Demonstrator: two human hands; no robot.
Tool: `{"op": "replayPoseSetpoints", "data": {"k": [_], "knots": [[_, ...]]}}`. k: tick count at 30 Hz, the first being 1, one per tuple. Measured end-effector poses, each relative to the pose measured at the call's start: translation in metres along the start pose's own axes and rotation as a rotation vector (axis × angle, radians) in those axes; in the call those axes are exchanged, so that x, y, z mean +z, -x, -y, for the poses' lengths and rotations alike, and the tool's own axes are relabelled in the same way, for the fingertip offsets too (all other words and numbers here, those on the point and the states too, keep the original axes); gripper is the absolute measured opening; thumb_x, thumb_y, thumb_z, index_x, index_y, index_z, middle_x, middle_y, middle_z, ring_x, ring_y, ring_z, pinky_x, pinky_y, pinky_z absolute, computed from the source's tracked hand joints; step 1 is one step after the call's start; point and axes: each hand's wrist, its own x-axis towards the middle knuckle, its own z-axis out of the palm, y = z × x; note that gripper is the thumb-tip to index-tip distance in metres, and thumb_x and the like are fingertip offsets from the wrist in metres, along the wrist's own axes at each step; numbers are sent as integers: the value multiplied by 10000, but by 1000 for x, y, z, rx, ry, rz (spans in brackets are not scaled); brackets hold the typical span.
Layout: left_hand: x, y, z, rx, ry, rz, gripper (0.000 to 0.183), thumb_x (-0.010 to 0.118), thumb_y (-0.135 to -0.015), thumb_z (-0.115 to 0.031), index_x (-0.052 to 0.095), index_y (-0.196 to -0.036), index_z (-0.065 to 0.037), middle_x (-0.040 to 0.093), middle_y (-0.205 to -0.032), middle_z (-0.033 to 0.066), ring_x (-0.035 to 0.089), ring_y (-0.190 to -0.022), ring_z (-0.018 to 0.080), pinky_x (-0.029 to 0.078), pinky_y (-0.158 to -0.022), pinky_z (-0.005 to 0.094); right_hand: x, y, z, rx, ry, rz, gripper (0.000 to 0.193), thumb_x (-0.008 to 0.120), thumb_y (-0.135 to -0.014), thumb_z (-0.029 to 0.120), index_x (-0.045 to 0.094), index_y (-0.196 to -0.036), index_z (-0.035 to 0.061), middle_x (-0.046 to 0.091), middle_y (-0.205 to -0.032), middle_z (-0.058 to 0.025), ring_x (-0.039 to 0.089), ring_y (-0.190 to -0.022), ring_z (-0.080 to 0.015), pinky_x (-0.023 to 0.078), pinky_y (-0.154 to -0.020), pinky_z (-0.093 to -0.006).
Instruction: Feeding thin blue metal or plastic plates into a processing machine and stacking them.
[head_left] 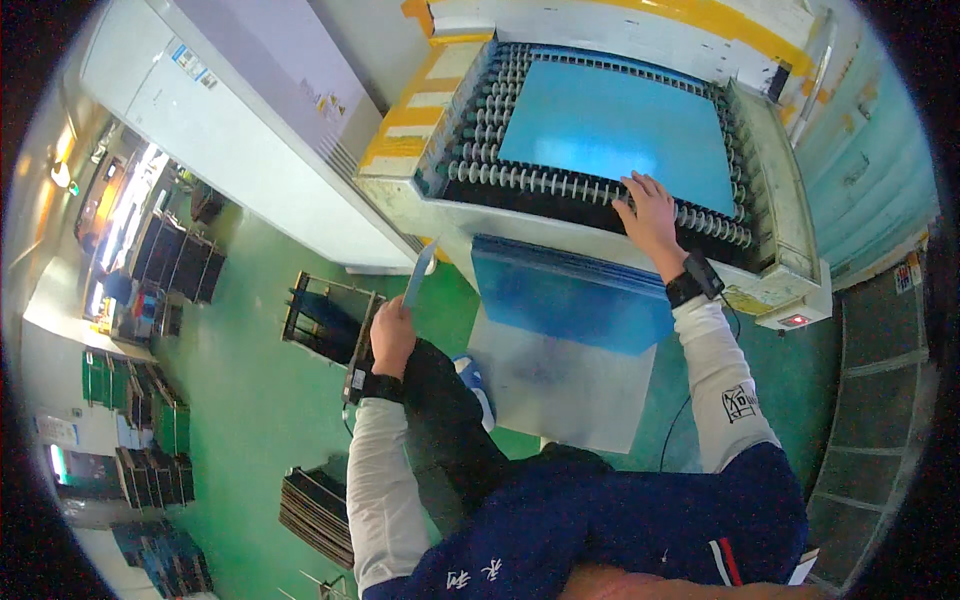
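- The blue sheet lies flat on the roller bed; it reaches near the far edge, and along the near edge some rollers remain uncovered.
- The right hand is over the near edge of this bed, at the sheet's near side. Its fingers are loosely spread and a little bent, with nothing gripped; whether the tips touch the sheet, I cannot tell.
- The left hand is well apart from the bed's near left corner; its fingers are closed around a thin pale blue piece.
- The sheet looks thin, quite stiff and rather light for its width, I judge.
- Its face shines, so it may be slippery and may scratch easily.
- Better to hold it by two opposite edges, with flat fingers, not pressing the middle; the corners could bend or chip.
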Motion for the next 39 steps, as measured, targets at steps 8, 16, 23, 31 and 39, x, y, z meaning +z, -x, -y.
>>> {"op": "replayPoseSetpoints", "data": {"k": [8, 16, 23, 31, 39], "knots": [[-2, 0, -2, 29, 4, 14, 248, 537, -943, -164, 653, -1132, -53, 656, -995, 213, 610, -958, 421, 482, -807, 512, -14, 99, 73, -62, -430, 280, 319, 700, -826, 146, 646, -1127, 52, 648, -1124, -153, 566, -1101, -362, 465, -925, -470], [-1, 3, -9, 33, -2, -26, 254, 529, -942, -167, 657, -1124, -45, 660, -1018, 202, 607, -982, 416, 483, -820, 506, 15, 141, 60, -34, -223, 371, 324, 683, -817, 147, 641, -1118, 32, 616, -1149, -146, 554, -1096, -355, 450, -925, -473], [-5, 4, -18, 25, 1, 3, 265, 518, -947, -167, 660, -1140, -55, 665, -1041, 187, 605, -1003, 404, 482, -847, 497, 33, 152, 52, -25, -179, 384, 296, 659, -820, 154, 649, -1088, 30, 641, -1053, -150, 577, -1011, -360, 467, -844, -501], [-5, 8, -9, 2, -20, 36, 269, 525, -945, -166, 657, -1153, -59, 663, -1067, 183, 607, -1018, 396, 485, -864, 486, 46, 183, 49, 38, -205, 417, 267, 687, -787, 115, 665, -1051, 82, 644, -1055, -146, 578, -1008, -362, 448, -882, -485], [-4, 9, -7, -15, 16, 25, 277, 531, -945, -174, 657, -1168, -70, 663, -1071, 184, 608, -1019, 398, 487, -864, 488, 12, 151, 38, 123, -115, 257, 288, 686, -801, 125, 662, -1083, 71, 610, -1127, -152, 560, -1047, -386, 444, -926, -483]]}}
